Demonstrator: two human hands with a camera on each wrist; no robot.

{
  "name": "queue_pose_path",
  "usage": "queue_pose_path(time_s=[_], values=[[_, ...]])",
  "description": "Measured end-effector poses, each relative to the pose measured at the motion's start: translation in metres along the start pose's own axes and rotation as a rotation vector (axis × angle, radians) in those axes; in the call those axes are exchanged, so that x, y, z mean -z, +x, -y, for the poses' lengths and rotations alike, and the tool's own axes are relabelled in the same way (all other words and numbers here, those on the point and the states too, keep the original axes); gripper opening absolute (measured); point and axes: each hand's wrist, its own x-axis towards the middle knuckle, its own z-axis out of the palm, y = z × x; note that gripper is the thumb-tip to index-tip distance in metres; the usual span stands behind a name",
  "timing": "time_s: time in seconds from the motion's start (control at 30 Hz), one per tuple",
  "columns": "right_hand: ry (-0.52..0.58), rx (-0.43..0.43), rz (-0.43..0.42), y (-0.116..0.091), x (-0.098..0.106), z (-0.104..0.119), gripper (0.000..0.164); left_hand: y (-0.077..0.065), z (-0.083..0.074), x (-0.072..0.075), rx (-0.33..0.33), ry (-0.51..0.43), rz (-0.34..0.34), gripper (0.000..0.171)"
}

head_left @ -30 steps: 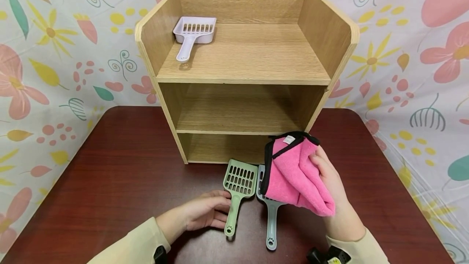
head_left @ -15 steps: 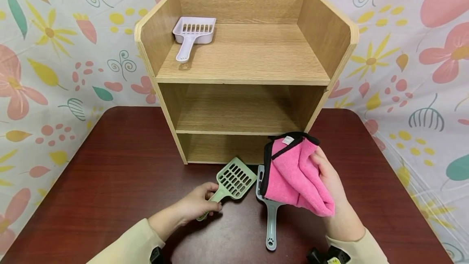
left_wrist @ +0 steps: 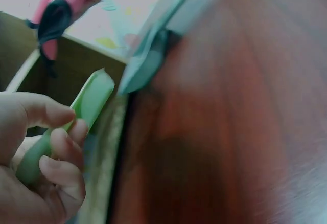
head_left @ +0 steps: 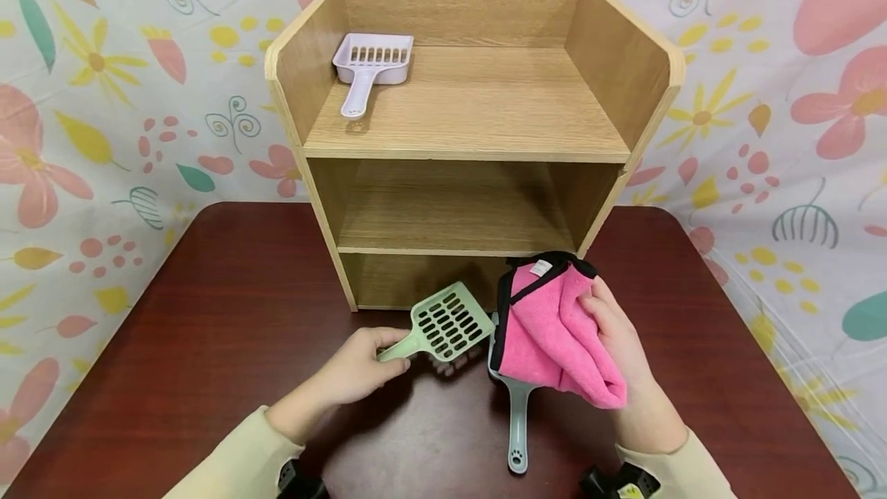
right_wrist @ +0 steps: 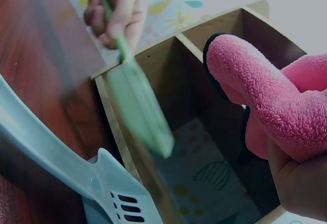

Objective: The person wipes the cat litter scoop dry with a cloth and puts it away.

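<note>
My left hand (head_left: 349, 372) grips a green slotted litter scoop (head_left: 424, 337) by its handle, above the table, its blade pointing up and right. The curled fingers and thumb around the green handle show in the left wrist view. A folded pink cloth (head_left: 554, 333) with black edging is held in my right hand (head_left: 620, 353); in the right wrist view the cloth (right_wrist: 255, 86) covers part of that hand. Below the cloth lies a light blue litter scoop (head_left: 517, 422) on the table, its slotted blade mostly hidden in the head view.
A wooden shelf unit (head_left: 464, 154) stands at the back of the dark red table (head_left: 208, 360). On its top shelf, at the left, a lilac scoop (head_left: 360, 92) rests in a lilac tray (head_left: 395, 75). Patterned fabric (head_left: 104, 175) hangs behind.
The left hand took hold of the green scoop by its handle, turned it so the blade points right, and lifted it off the table. The right hand and cloth have hardly moved.
</note>
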Motion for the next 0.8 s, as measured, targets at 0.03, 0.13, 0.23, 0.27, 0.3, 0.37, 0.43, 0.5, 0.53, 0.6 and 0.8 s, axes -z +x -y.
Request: queue_pose_path(time_s=[0.03, 0.13, 0.23, 0.27, 0.3, 0.37, 0.43, 0.5, 0.53, 0.6, 0.8], values=[[-0.013, 0.005, -0.008, 0.0, 0.0, 0.0, 0.031, 0.0, -0.002, 0.003, -0.011, 0.003, 0.003, 0.035], [0.002, 0.009, -0.011, -0.002, -0.001, -0.001, 0.032, -0.003, -0.011, 0.014, -0.043, -0.005, 0.005, 0.031], [0.006, -0.003, -0.016, -0.003, -0.001, 0.0, 0.033, -0.008, -0.02, 0.027, -0.055, -0.027, 0.005, 0.029], [0.006, -0.007, -0.02, -0.004, -0.001, 0.001, 0.034, -0.01, -0.023, 0.031, -0.064, -0.026, 0.003, 0.029], [0.008, -0.013, -0.026, -0.004, -0.001, 0.001, 0.034, -0.012, -0.025, 0.035, -0.074, -0.022, 0.001, 0.028], [0.011, -0.021, -0.036, -0.005, 0.0, 0.003, 0.035, -0.016, -0.031, 0.042, -0.09, -0.002, 0.003, 0.026], [0.013, -0.029, -0.044, -0.005, 0.0, 0.005, 0.036, -0.019, -0.036, 0.048, -0.109, 0.024, 0.016, 0.025], [0.022, -0.037, -0.052, -0.006, 0.0, 0.006, 0.037, -0.021, -0.039, 0.052, -0.127, 0.032, 0.05, 0.024], [0.02, -0.037, -0.053, -0.006, 0.001, 0.007, 0.038, -0.022, -0.041, 0.053, -0.132, 0.029, 0.071, 0.023], [0.001, -0.039, -0.056, -0.007, 0.001, 0.007, 0.04, -0.022, -0.044, 0.052, -0.146, 0.015, 0.12, 0.023], [-0.079, -0.031, -0.1, -0.007, -0.002, 0.008, 0.042, -0.014, -0.045, 0.042, -0.157, -0.004, 0.22, 0.02]])
